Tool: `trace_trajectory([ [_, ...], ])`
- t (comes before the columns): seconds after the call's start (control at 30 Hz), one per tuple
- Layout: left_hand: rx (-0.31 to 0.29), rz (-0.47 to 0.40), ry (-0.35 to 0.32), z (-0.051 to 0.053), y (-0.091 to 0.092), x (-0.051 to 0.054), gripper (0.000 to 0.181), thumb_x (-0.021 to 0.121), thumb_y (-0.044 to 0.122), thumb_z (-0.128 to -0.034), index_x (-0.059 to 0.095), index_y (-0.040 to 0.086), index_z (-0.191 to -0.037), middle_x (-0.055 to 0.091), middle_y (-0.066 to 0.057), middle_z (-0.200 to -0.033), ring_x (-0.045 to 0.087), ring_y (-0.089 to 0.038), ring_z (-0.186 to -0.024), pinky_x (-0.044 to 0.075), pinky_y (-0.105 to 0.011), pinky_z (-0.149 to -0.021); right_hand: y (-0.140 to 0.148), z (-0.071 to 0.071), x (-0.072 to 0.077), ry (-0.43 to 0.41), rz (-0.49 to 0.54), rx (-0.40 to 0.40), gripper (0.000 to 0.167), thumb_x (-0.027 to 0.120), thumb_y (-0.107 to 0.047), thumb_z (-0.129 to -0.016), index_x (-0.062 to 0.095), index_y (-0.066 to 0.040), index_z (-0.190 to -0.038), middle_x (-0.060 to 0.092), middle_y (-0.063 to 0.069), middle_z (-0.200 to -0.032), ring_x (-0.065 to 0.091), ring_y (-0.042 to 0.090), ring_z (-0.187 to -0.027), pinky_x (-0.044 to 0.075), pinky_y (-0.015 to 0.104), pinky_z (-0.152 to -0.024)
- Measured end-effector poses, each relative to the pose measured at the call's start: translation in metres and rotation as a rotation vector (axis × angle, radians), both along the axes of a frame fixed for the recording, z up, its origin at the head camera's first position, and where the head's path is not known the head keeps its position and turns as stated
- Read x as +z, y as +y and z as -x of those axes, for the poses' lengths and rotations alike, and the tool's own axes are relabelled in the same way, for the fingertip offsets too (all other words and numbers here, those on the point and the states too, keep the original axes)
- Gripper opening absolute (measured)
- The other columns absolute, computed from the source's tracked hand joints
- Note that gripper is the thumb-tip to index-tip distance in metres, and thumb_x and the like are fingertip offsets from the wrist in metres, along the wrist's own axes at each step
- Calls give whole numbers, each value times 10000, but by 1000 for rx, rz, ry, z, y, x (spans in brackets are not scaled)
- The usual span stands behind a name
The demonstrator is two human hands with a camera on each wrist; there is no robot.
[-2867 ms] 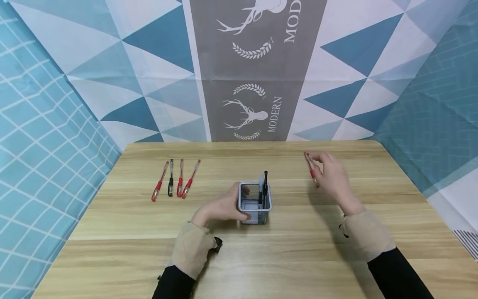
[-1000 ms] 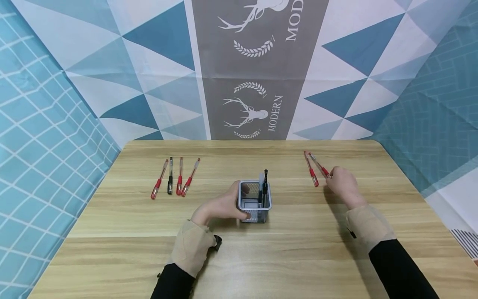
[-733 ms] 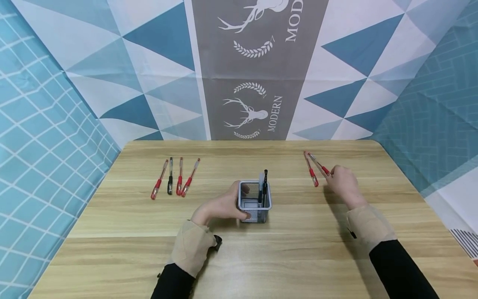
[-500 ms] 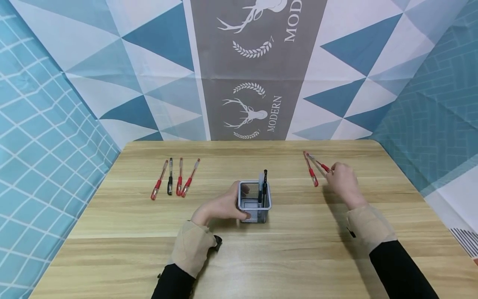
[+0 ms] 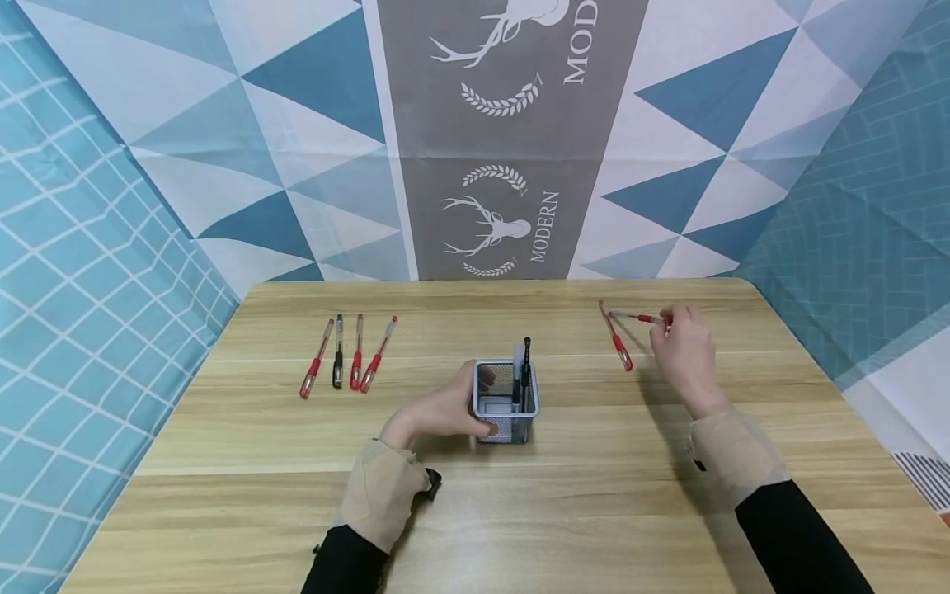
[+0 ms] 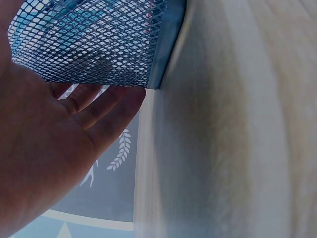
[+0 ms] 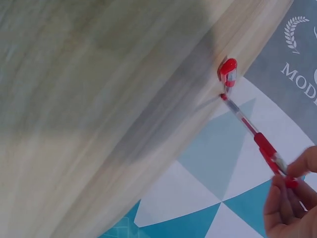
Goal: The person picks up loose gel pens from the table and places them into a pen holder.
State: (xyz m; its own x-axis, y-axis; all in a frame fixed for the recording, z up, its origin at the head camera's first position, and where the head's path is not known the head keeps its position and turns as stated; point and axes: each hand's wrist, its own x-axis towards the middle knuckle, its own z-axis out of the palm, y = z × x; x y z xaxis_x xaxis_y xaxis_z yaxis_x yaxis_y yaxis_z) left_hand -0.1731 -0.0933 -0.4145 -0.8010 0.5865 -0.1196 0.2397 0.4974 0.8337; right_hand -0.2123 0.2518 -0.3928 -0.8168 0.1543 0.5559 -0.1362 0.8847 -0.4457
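My left hand (image 5: 445, 410) grips the left side of a square mesh pen holder (image 5: 506, 431) at mid-table, thumb in front and fingers behind. Close up, the left wrist view shows fingers against the mesh wall (image 6: 99, 44). A black pen (image 5: 527, 371) and a clear-ended pen (image 5: 517, 363) stand inside it. At the back right, my right hand (image 5: 684, 353) pinches the clip end of a red gel pen (image 5: 641, 318). The right wrist view shows this red pen (image 7: 265, 143) slanting, its tip end low by another red pen (image 5: 618, 340) lying on the table.
Left of the holder, a red pen (image 5: 317, 359), a black pen (image 5: 338, 355) and two more red pens, one upright (image 5: 358, 355) and one slanted (image 5: 378, 355), lie in a row. The wooden table (image 5: 564, 511) meets a patterned backdrop (image 5: 490, 206) behind.
My right hand moved from the pens' upper part to the right pen's near end, then shifted away from me, swinging that pen almost crosswise. Left hand and holder have stayed put.
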Motion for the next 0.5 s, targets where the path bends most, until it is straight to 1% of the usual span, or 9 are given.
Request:
trace_trajectory([
  [0.1, 1, -4, -4, 0, 0, 0, 766, 746, 82, -642, 290, 70, -1256, 397, -113, -1254, 481, -253, -1084, 376, -350, -978, -2, 1, 1, 108, 7, 16, 143, 540, -12, -813, 567, 102, -895, 528, 227, -861, 524, 360, -737, 441, 469, -618],
  [0.17, 1, -5, -5, 0, 0, 0, 767, 746, 80, -641, 288, 68, -1257, 398, -114, -1251, 483, -254, -1083, 377, -349, -978, -3, 1, 2, 162, -6, 23, 145, 548, -13, -812, 570, 101, -899, 539, 231, -858, 536, 365, -750, 443, 478, -626],
  [0.23, -1, -6, -4, 0, 0, 0, 768, 746, 79, -641, 288, 66, -1257, 399, -115, -1251, 483, -255, -1084, 377, -348, -977, -4, 1, 5, 199, -25, 21, 151, 557, -22, -812, 577, 90, -911, 552, 227, -864, 547, 365, -767, 447, 484, -627],
  [0.3, -2, -6, -2, 0, 0, 0, 767, 746, 77, -640, 288, 64, -1257, 400, -118, -1251, 482, -256, -1085, 377, -347, -977, -7, -1, 8, 229, -53, 17, 156, 566, -30, -811, 587, 75, -924, 568, 220, -867, 554, 364, -763, 444, 480, -601],
  [0.4, -5, -9, 0, 0, 0, 0, 766, 746, 75, -639, 287, 64, -1253, 404, -120, -1248, 484, -255, -1083, 378, -349, -977, -12, -3, 13, 250, -74, 22, 157, 569, -40, -820, 590, 57, -942, 574, 204, -877, 554, 351, -750, 438, 461, -554],
  [0.5, -6, -11, -1, 0, 0, 1, 768, 748, 74, -637, 285, 69, -1249, 413, -116, -1232, 488, -248, -1076, 379, -350, -976, -18, -5, 16, 261, -51, 54, 152, 554, -16, -831, 580, 63, -959, 550, 209, -895, 564, 342, -757, 490, 445, -592],
])
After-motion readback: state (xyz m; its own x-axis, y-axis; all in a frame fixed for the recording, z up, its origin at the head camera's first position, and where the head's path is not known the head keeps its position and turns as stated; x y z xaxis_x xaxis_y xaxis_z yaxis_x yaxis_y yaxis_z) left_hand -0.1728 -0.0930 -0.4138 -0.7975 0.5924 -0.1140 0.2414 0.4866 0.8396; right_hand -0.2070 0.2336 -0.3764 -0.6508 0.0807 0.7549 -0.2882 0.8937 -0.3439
